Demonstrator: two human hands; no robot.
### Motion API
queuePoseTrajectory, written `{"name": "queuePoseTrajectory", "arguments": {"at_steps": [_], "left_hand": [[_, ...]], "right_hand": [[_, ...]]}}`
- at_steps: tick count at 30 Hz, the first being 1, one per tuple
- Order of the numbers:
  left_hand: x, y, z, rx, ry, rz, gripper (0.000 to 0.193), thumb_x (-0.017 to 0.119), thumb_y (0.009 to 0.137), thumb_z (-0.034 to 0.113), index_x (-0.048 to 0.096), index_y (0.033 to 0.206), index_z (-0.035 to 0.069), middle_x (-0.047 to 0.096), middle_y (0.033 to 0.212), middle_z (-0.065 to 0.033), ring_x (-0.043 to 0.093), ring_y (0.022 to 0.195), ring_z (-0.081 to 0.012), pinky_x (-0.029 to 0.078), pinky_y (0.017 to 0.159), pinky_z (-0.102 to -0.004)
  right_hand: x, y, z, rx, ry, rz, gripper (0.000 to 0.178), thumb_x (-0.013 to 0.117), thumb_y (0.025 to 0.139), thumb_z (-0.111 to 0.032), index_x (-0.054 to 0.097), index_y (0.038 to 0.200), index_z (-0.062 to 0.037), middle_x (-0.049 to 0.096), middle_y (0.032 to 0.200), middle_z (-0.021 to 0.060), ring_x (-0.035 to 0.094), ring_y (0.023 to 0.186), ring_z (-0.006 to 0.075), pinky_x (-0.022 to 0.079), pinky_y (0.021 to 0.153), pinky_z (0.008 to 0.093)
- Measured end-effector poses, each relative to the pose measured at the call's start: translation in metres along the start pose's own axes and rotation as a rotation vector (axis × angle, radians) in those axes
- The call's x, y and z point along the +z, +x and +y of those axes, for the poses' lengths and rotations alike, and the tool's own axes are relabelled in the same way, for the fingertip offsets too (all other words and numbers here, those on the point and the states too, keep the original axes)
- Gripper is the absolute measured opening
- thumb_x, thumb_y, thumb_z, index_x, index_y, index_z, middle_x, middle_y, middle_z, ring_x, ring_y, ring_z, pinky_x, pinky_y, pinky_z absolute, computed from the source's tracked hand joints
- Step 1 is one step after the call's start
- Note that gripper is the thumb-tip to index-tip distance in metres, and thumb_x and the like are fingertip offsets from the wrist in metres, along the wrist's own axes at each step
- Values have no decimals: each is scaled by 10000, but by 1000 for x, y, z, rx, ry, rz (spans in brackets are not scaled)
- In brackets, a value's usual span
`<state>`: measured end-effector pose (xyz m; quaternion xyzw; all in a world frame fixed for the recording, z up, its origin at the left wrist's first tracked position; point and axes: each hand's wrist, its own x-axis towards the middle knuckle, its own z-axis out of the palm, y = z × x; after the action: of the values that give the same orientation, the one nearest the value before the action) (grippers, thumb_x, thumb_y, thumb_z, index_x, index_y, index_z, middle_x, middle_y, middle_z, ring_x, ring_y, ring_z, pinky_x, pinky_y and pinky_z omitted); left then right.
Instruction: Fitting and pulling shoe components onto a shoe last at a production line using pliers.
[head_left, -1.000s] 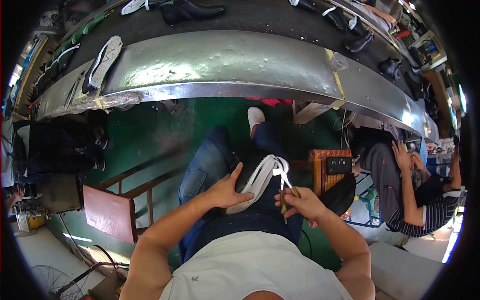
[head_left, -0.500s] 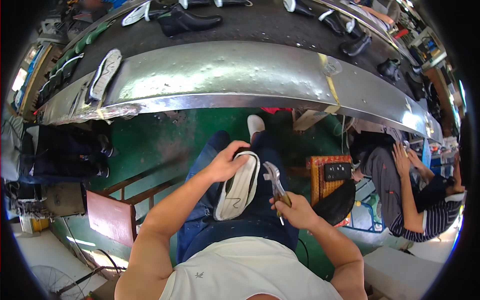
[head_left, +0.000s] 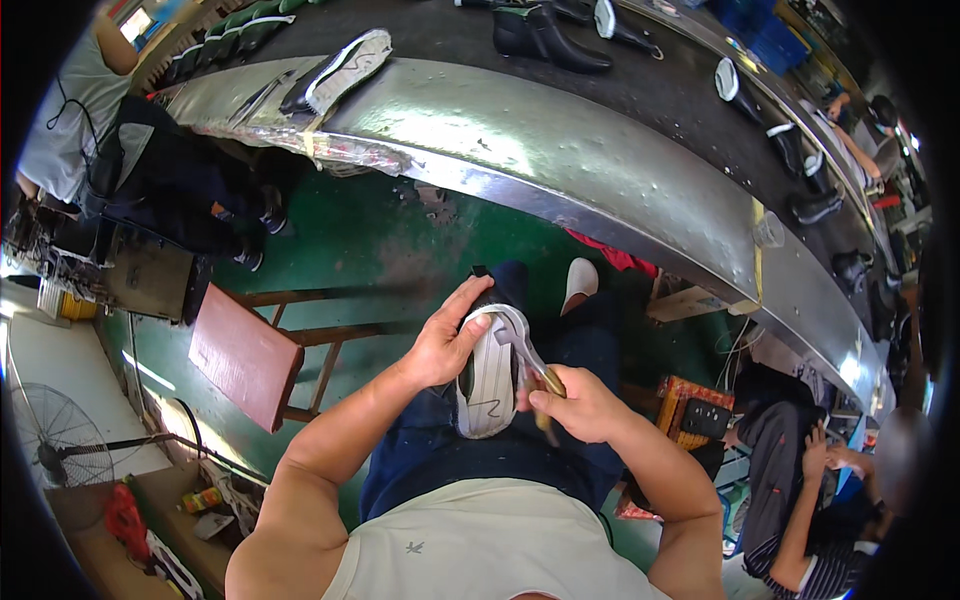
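Note:
An upturned shoe [head_left: 487,392] with a whitish underside and a dark upper lies over my lap. My left hand [head_left: 450,335] is wrapped around its far end, thumb pressed on the white rim. My right hand [head_left: 578,402] is closed around the handles of metal lasting pincers [head_left: 532,355]. The head of the pincers lies over the far end of the underside, close to my left thumb. Whether the jaws bite on anything is too small to tell.
In front runs a bench with a metal edge [head_left: 430,105] and a dark belt. On it lie another upturned shoe [head_left: 352,70] and black boots [head_left: 550,38]. A pink-topped stool [head_left: 245,355] and a fan [head_left: 65,435] are at left. People sit or stand on both sides.
My right hand has brought the pincers left, from beside the shoe onto its far end. The view has turned left; my left hand keeps its hold on the shoe.

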<state>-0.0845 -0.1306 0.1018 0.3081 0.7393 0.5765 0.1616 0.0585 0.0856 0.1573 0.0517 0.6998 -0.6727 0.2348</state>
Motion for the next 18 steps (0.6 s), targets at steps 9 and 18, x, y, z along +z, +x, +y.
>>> {"name": "queuePoseTrajectory", "arguments": {"at_steps": [9, 18], "left_hand": [[-4, 14, -20, 61, -46, 27, 412, 596, 969, 15, 556, 1378, -4, 550, 1437, -188, 508, 1366, -295, 369, 1150, -378], [-8, -3, -13, 76, -90, 172, 412, 596, 939, -16, 575, 1350, -10, 582, 1401, -192, 492, 1400, -334, 346, 1172, -380]], "right_hand": [[7, 34, 51, -131, -515, 289, 215, 629, 987, -182, 612, 1045, 25, 685, 846, 208, 691, 745, 379, 544, 694, 437], [-5, 0, 39, -113, -157, 163, 218, 596, 1012, -164, 618, 1170, -15, 680, 859, 34, 645, 749, 121, 521, 704, 294]]}}
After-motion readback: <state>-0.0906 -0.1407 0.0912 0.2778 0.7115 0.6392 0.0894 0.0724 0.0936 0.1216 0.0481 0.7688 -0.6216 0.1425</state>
